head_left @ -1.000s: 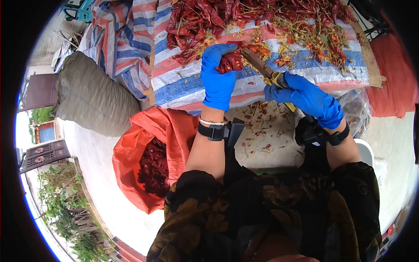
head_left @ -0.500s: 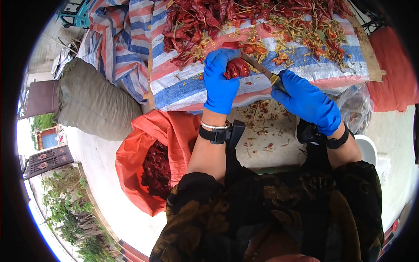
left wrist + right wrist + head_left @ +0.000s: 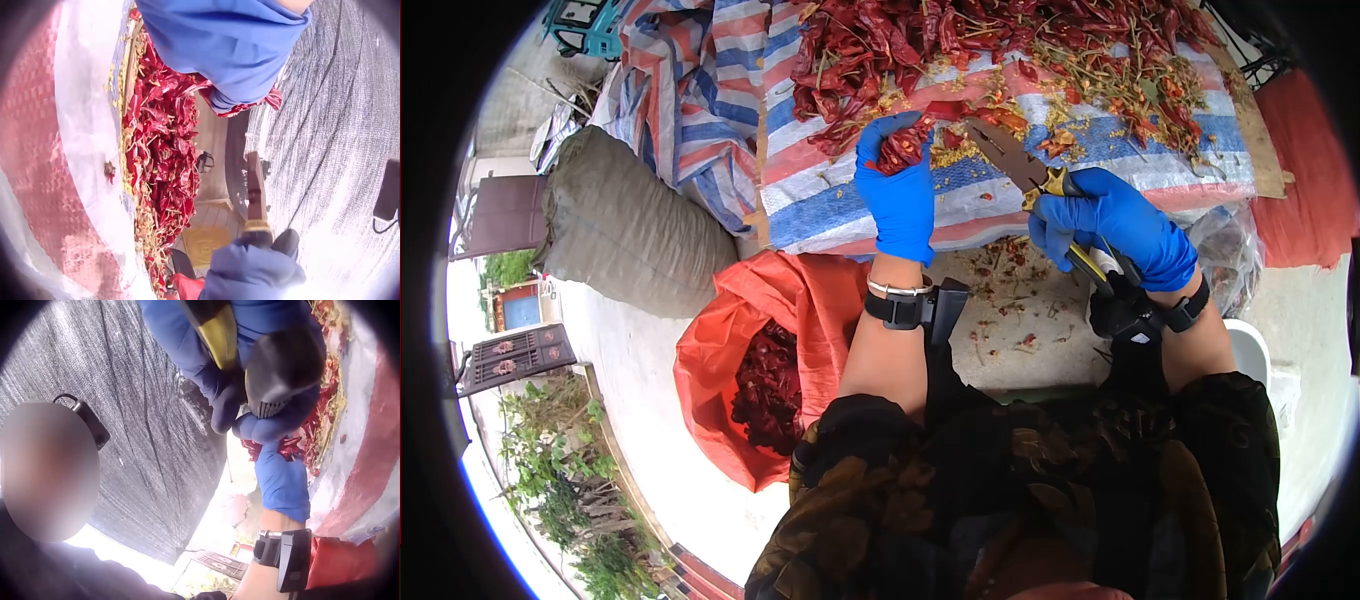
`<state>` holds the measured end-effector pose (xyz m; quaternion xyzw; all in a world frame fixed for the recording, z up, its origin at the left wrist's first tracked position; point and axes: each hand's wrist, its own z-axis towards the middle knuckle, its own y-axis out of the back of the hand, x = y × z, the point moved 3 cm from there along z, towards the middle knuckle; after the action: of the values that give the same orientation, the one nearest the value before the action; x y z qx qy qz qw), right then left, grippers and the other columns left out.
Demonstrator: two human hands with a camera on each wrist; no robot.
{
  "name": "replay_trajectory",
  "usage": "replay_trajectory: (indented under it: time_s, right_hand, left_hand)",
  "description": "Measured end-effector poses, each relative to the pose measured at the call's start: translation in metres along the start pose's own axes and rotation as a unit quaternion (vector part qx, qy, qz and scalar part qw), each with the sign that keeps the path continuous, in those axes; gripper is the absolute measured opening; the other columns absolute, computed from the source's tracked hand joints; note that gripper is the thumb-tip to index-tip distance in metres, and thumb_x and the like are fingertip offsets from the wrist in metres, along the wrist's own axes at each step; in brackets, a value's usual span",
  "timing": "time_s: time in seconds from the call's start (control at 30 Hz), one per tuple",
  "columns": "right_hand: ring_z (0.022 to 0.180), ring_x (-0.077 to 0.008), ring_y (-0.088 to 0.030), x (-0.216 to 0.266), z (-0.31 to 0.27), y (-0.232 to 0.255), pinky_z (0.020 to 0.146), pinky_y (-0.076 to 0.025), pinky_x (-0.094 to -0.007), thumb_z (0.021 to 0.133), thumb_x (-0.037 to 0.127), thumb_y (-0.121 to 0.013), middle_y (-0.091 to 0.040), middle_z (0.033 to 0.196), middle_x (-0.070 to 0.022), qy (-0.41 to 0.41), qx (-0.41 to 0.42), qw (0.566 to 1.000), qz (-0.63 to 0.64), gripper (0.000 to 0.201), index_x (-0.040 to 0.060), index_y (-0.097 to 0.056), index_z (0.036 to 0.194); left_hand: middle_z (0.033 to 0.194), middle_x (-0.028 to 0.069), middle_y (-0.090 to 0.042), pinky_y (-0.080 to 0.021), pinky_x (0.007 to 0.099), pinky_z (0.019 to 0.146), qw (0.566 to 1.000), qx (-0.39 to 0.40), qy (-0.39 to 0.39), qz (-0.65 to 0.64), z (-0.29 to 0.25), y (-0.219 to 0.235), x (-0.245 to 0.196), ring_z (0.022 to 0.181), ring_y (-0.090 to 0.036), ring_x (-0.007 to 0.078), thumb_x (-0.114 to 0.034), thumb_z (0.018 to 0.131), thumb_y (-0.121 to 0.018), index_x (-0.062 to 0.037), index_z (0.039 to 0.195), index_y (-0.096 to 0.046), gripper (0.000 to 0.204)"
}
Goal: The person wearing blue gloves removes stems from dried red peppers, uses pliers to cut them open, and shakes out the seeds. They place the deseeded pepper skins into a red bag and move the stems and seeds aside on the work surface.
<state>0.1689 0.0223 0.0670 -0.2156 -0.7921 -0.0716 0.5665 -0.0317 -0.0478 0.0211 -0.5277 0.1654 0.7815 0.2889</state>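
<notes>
My left hand [image 3: 900, 205], in a blue glove, curls round several dried red chillies [image 3: 903, 148] that bulge out past the fingers. A red chilli end sticks out to the right of the fist. In my right hand [image 3: 1115, 220], also gloved in blue, I grip scissors [image 3: 1012, 158] with brown, rusty-looking blades and yellow-and-black handles. Their blade tips point up and left, a short way from the chillies. In the left wrist view the blade [image 3: 255, 187] stands below the left fist, apart from it. The right wrist view shows the handles [image 3: 220, 339] under the gloved fingers.
A heap of dried chillies [image 3: 890, 40] with stems and seeds covers the back of a striped sheet [image 3: 830, 210]. Left of my arms stands an open red bag [image 3: 700, 350] holding dark chillies, beside a full grey sack [image 3: 635, 225]. A white bucket [image 3: 1250, 350] is at the right.
The scissors' blade was at the chillies in my left hand half a second ago and now stands away to the right, with the handles spread. My left hand has shifted slightly.
</notes>
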Motion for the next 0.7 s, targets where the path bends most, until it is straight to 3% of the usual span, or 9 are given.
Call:
replay_trajectory:
  time_s: [0.03,0.07,0.13,0.3,0.37,0.47,0.7]
  right_hand:
    - [0.064,-0.0168,-0.056,0.003,-0.003,0.002,0.06,-0.045,-0.0277,0.086,0.023,-0.054,-0.058,0.068,-0.01,0.009,-0.005,1.0,0.009,0.029,-0.0013,-0.058,0.071]
    - [0.064,-0.0168,-0.056,0.003,-0.003,0.004,0.06,-0.045,-0.0277,0.086,0.023,-0.054,-0.058,0.068,-0.01,0.011,-0.002,1.0,0.007,0.029,-0.0013,-0.058,0.071]
    - [0.064,-0.0115,-0.056,0.004,-0.003,0.004,0.056,-0.041,-0.0235,0.086,0.027,-0.055,-0.06,0.072,-0.0059,0.047,0.013,0.998,-0.027,0.028,0.0005,-0.061,0.078]
    - [0.072,-0.0125,-0.058,0.01,-0.005,-0.008,0.063,-0.04,-0.0237,0.088,0.03,-0.051,-0.064,0.085,-0.0057,0.032,0.035,0.998,-0.043,0.031,0.0014,-0.063,0.085]
    - [0.073,-0.0127,-0.058,0.009,-0.004,-0.009,0.063,-0.04,-0.024,0.088,0.03,-0.051,-0.064,0.085,-0.0059,0.024,0.046,0.998,-0.02,0.031,0.0015,-0.063,0.085]
    - [0.073,-0.0132,-0.058,0.004,-0.002,-0.008,0.064,-0.039,-0.0242,0.087,0.029,-0.051,-0.064,0.084,-0.0062,0.025,0.061,0.998,0.023,0.03,0.0016,-0.064,0.084]
    - [0.077,-0.0162,-0.06,0.002,-0.002,-0.008,0.066,-0.043,-0.026,0.087,0.027,-0.051,-0.064,0.083,-0.0093,0.01,0.066,0.994,0.084,0.031,-0.0009,-0.064,0.083]
  left_hand:
    - [0.095,0.0037,-0.06,-0.046,0.0207,0.067,0.997,-0.023,0.047,-0.063,0.004,0.005,0.002,0.082,-0.057,0.0098,0.007,0.075,-0.061,-0.0056,0.095,-0.056,0.024]
    - [0.095,0.0037,-0.06,-0.046,0.0207,0.067,0.997,-0.025,0.044,-0.062,0.005,0.006,0.001,0.082,-0.057,0.0098,0.007,0.075,-0.061,-0.0056,0.095,-0.056,0.024]
    - [0.093,0.0034,-0.06,-0.046,0.0199,0.063,1.0,-0.015,0.023,-0.011,0.005,0.006,-0.001,0.082,-0.057,0.0093,0.009,0.074,-0.06,-0.0055,0.095,-0.056,0.026]
    - [0.095,0.0044,-0.059,-0.046,0.0244,0.076,0.998,0.036,-0.036,-0.027,-0.002,-0.003,-0.005,0.087,-0.057,0.0124,0.01,0.071,-0.06,-0.0042,0.096,-0.055,0.029]
    - [0.095,0.0052,-0.059,-0.045,0.0273,0.082,0.994,0.071,-0.073,0.028,-0.002,-0.004,-0.008,0.089,-0.057,0.0145,0.011,0.069,-0.06,-0.0035,0.096,-0.055,0.031]
    - [0.094,0.0054,-0.059,-0.044,0.0275,0.082,0.987,0.092,-0.125,0.048,-0.003,-0.006,-0.007,0.089,-0.057,0.0151,0.011,0.069,-0.06,-0.0035,0.095,-0.055,0.031]
    - [0.094,0.0052,-0.059,-0.044,0.0265,0.082,0.986,0.099,-0.119,0.054,-0.003,-0.007,-0.01,0.088,-0.057,0.0151,0.011,0.068,-0.059,-0.0039,0.092,-0.056,0.029]
